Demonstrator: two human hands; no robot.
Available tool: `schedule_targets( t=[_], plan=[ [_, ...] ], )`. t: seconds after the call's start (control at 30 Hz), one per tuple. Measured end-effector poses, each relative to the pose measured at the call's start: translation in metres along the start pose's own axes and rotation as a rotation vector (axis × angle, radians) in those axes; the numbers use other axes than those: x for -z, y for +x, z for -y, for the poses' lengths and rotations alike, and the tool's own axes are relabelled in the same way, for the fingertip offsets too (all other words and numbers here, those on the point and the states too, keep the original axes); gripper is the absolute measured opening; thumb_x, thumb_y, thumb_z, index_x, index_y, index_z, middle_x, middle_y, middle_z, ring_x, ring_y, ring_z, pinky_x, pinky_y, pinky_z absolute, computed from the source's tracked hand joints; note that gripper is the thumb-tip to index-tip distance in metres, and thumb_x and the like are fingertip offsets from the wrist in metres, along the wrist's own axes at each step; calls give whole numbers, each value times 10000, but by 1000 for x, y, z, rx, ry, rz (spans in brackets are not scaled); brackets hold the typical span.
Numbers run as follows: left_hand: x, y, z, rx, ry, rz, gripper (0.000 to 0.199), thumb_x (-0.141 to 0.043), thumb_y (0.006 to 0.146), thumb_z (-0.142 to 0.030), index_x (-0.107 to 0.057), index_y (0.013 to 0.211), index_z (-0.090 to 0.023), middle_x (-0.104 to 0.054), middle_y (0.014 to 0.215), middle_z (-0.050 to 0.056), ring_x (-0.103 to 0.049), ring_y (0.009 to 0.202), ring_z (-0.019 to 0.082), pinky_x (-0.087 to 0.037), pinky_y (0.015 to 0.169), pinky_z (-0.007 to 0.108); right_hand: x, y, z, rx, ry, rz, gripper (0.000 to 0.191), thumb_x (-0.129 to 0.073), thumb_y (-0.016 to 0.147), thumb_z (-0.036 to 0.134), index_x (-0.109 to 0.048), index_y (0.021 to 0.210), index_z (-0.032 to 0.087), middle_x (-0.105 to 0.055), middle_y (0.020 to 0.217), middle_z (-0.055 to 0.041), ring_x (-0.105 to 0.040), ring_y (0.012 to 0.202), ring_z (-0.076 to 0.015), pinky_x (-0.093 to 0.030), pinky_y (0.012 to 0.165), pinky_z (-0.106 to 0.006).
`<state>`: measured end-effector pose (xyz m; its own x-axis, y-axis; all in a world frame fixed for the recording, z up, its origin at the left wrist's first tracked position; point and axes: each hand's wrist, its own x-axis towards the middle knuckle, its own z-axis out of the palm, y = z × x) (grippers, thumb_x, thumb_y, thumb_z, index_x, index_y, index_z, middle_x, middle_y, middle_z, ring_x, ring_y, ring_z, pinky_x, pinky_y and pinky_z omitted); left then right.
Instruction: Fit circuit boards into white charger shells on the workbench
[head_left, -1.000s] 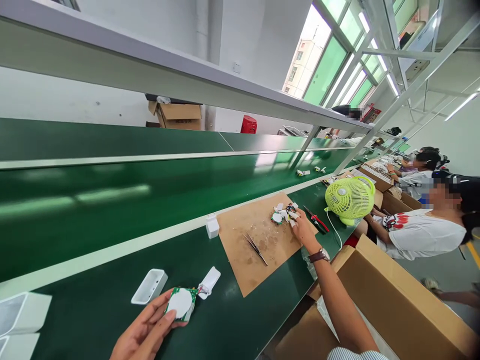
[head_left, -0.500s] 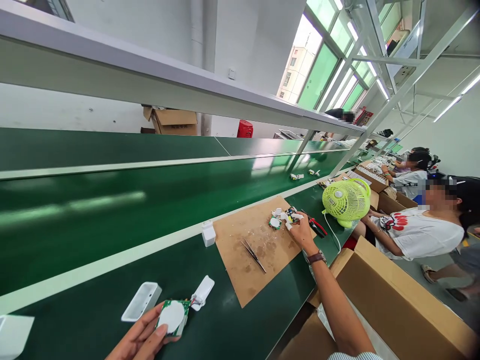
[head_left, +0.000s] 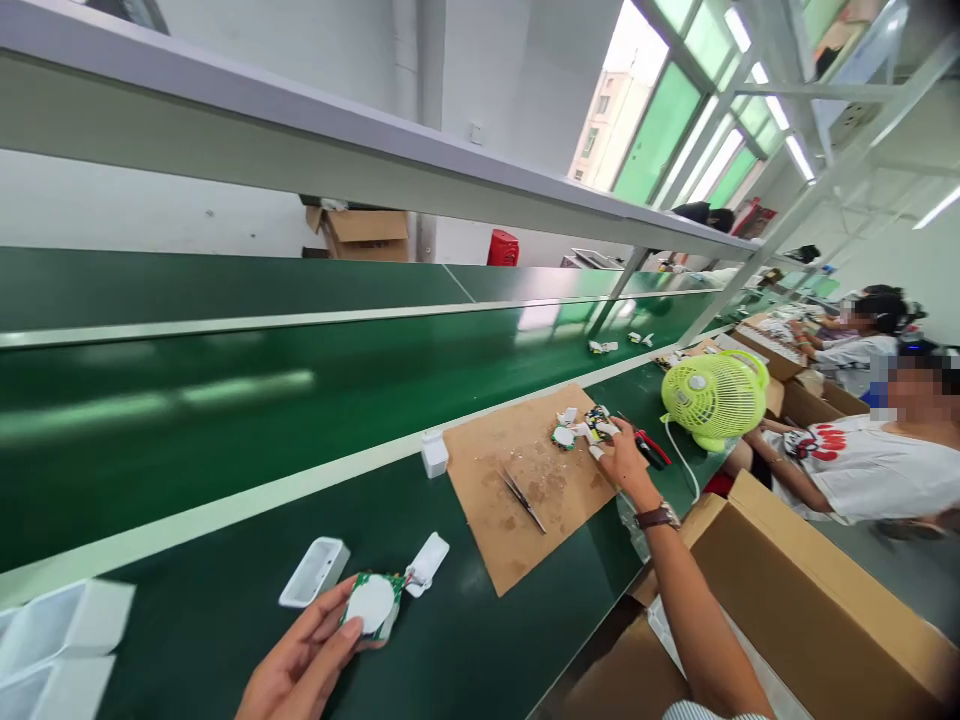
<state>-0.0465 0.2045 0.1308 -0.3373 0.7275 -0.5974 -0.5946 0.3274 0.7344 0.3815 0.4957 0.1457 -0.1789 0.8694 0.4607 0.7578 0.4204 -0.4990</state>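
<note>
My left hand (head_left: pixel 304 655) is closed on a green circuit board (head_left: pixel 373 606) with a round white disc on its face, the thumb pressing near the disc's edge. Thin wires join this board to a white plastic cover piece (head_left: pixel 427 565) at its right. A white tray-like shell (head_left: pixel 315 572) lies just behind the left fingers. My right hand (head_left: pixel 624 462), with white covers on its fingertips, reaches over a cluster of small board parts (head_left: pixel 598 418) on a brown cardboard sheet (head_left: pixel 487 480). Its thumb and forefinger are apart. Beside the cluster is a small round-disc board (head_left: pixel 563 437).
Tweezers (head_left: pixel 523 500) lie on the cardboard. Red-handled pliers (head_left: pixel 651 450) and a lime-green fan (head_left: pixel 714 398) are at the right. A small white box (head_left: pixel 433 454) stands behind the sheet, white cases (head_left: pixel 75 635) at the left. An open carton (head_left: pixel 810 580) sits beside my right arm; a co-worker (head_left: pixel 862 460) sits beyond.
The view has swung left, so things appear farther right and more white cases show at the left edge. My left hand keeps the board; my right hand stays over the small parts.
</note>
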Motion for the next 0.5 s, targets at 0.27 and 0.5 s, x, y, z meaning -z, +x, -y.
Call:
schedule_targets(
  t=[0.27, 0.5],
  plan=[
    [-18, -9, -4, -266, 104, 246, 653, -828, 789, -471, -662, 1344, -170, -751, 1134, 132, -694, 930, 251, -626, 756, 346, 36, 6, 128, 374, 39, -115, 395, -681, 930, 291, -638, 1322, 264, -625, 1374, -114, -621, 1259, -311, -498, 1126, -541],
    [-20, -15, -2, -308, 66, 319, 479, -793, 843, -495, -699, 1178, -165, -733, 1019, 103, -668, 851, 197, -597, 724, 306, -33, -45, 253, 786, 305, 471, 527, -691, 965, 309, -508, 1458, 270, -632, 1388, -129, -589, 1312, -295, -540, 1092, -509]
  ],
)
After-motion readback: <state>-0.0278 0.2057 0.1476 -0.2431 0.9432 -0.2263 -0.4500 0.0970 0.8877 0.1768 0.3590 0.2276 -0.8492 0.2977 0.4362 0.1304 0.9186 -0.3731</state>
